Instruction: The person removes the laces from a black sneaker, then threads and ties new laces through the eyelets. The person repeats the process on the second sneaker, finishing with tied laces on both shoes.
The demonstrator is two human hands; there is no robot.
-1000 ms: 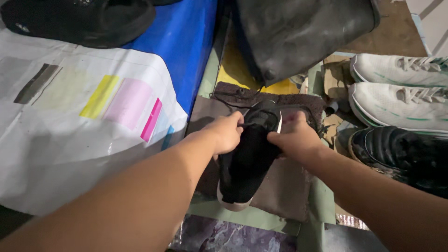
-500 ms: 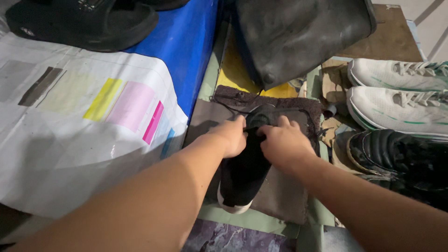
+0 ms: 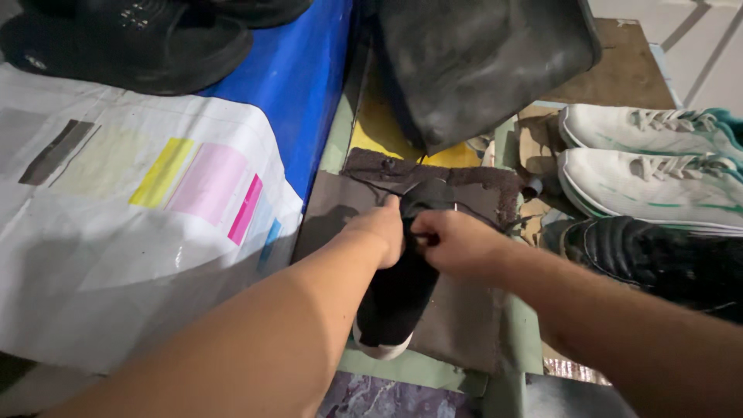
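Head view: two hands at the laces of a black shoe

Seen from above: left hand (image 3: 379,231) and right hand (image 3: 453,241) meeting over a black shoe (image 3: 398,290) with a white sole edge. Shoe lying on a brown mat (image 3: 464,325), toe toward the viewer, opening pointing away. Both hands at the far end of the shoe, over the opening. Left fingers curled down out of sight behind the knuckles; grip cannot be told. Right fingers pinched together on a thin black lace (image 3: 364,186), which runs away across the mat. Shoe body directly below and nearer than both sets of fingers. To the right, a pair of white sneakers (image 3: 650,166) and a black cleated shoe (image 3: 658,259). To the left, a white printed sheet (image 3: 116,232) on blue cloth (image 3: 309,85). Above, a dark bag (image 3: 480,62) and another black shoe (image 3: 131,46).
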